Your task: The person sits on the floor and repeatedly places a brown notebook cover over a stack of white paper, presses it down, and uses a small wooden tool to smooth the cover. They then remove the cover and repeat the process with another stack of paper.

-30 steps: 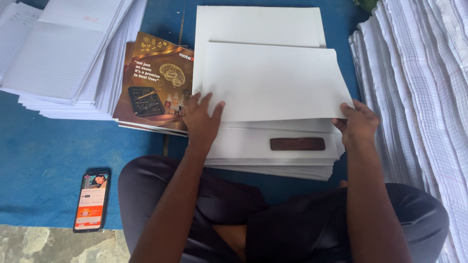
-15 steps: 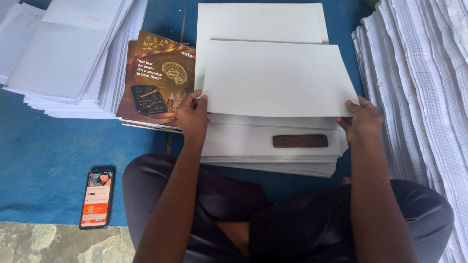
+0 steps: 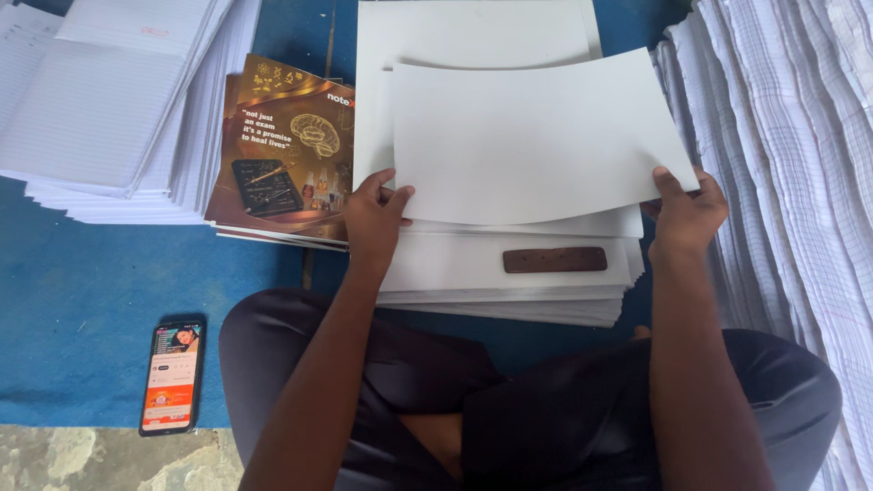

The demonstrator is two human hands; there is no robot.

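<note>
The large white sheet of stiff paper (image 3: 536,136) is held by both hands above the thick stack of white sheets (image 3: 509,273), at about 12 o'clock from the person's crossed legs. The left hand (image 3: 375,216) holds the sheet's near left corner, with the fingers curled narrow around the edge. The right hand (image 3: 687,214) holds the near right corner — the thumb lies on top and the other fingers are under the sheet, so they are hidden. The sheet bends up a little at its far edge. A small dark brown flat bar (image 3: 555,260) lies on the stack, between the two wrists. At 10 o'clock is a pile of brown printed covers (image 3: 277,159), touching the stack's left side. Further left lie ruled white pages (image 3: 100,109). At 3 o'clock are more ruled pages (image 3: 791,164). A phone with lit screen (image 3: 171,375) lies on the blue mat (image 3: 82,291) at 8 o'clock.
</note>
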